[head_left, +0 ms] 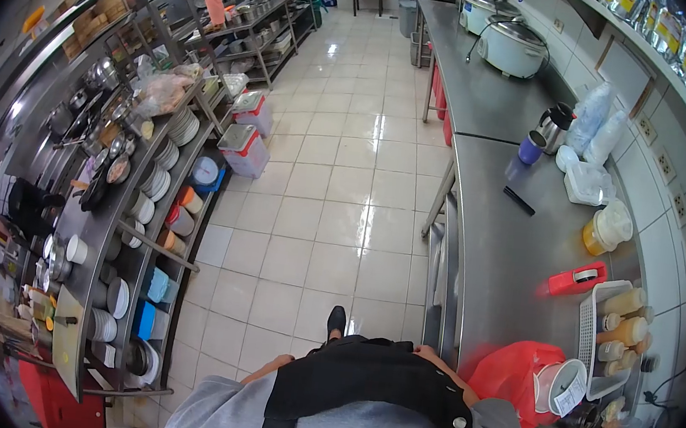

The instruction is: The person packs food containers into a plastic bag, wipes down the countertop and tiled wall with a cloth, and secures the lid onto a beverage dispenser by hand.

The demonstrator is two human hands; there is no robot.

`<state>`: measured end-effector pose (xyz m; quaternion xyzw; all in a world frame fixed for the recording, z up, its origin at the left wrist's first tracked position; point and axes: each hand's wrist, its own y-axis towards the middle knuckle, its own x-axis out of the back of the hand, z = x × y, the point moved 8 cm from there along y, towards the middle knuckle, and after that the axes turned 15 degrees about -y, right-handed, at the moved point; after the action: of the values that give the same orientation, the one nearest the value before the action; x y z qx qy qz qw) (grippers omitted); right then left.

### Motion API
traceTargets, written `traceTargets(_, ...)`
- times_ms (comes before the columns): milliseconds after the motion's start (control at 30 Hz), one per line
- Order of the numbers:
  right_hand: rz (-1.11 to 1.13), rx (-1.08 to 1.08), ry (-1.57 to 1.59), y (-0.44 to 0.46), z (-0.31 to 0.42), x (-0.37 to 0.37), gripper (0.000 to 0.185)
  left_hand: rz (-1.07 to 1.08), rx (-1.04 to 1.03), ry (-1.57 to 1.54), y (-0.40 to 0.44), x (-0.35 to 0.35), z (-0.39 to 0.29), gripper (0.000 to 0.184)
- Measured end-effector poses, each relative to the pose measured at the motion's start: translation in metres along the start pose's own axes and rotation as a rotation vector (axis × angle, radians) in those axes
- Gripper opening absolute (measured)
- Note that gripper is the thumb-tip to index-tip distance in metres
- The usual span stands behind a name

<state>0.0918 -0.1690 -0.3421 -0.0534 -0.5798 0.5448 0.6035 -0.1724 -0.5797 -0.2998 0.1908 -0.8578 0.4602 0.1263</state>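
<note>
since a broad black cloth apron [359,383] hides both hands, finger state cannot be told; on grey steel counter [497,264], beside right forearm [430,354]: crinkled red plastic bag [510,372], likely soft, slippery, best gathered by upper folds.

A commercial kitchen is shown; a long stainless-steel surface [495,238] is lined along the tiled wall [654,238], with a large white cooker [512,50], a steel jug [554,123] and a basket [587,336] of sauce bottles [625,331] set on it; stacks of white plates [158,182] and lidded tubs [181,220] are kept on metal shelving [157,253] across the aisle; pans and ladles [111,152] are crowded above them; the floor [321,220] is laid in pale, glossy tiles.
</note>
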Motion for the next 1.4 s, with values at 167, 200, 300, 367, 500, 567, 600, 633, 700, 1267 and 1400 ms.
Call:
traceTargets(167, 0.033, -0.025, 0.007, -0.002, 0.004, 0.006, 0.031, -0.026, 0.016, 0.053, 0.012, 0.01, -0.002, 0.041)
traceTargets(200, 0.048, -0.032, 0.013, -0.005, 0.005, 0.007, 0.032, -0.041, 0.001, 0.05, 0.018, 0.009, -0.009, 0.042)
traceTargets(300, 0.034, -0.038, 0.005, -0.01, 0.009, 0.012, 0.033, -0.057, -0.033, 0.057, 0.029, 0.006, -0.038, 0.043)
traceTargets(367, 0.012, -0.03, -0.001, -0.004, 0.007, 0.015, 0.034, 0.006, -0.068, -0.043, 0.036, 0.004, -0.075, 0.043)
traceTargets(500, -0.009, 0.058, -0.019, 0.057, -0.026, -0.043, 0.038, 0.061, -0.156, 0.034, 0.062, -0.009, -0.11, 0.037)
traceTargets(567, -0.002, 0.087, -0.081, 0.087, -0.039, -0.066, 0.039, 0.006, -0.222, 0.088, 0.06, -0.003, -0.133, 0.03)
traceTargets(600, 0.02, 0.1, -0.108, 0.087, -0.033, -0.064, 0.041, -0.033, -0.246, 0.088, 0.051, 0.003, -0.145, 0.026)
traceTargets(633, 0.043, 0.116, -0.135, 0.091, -0.027, -0.065, 0.043, -0.059, -0.228, 0.061, 0.043, 0.011, -0.153, 0.026)
traceTargets(700, 0.072, 0.151, -0.147, 0.087, -0.014, -0.06, 0.043, -0.119, -0.247, -0.024, 0.023, 0.024, -0.163, 0.025)
traceTargets(1267, 0.2, 0.305, -0.242, 0.075, 0.015, -0.049, 0.044, -0.189, 0.362, -0.25, -0.133, -0.111, 0.109, 0.025)
traceTargets(1400, 0.212, 0.349, -0.302, 0.073, 0.031, -0.048, 0.044, -0.155, 0.307, -0.197, -0.115, -0.119, 0.1, 0.026)
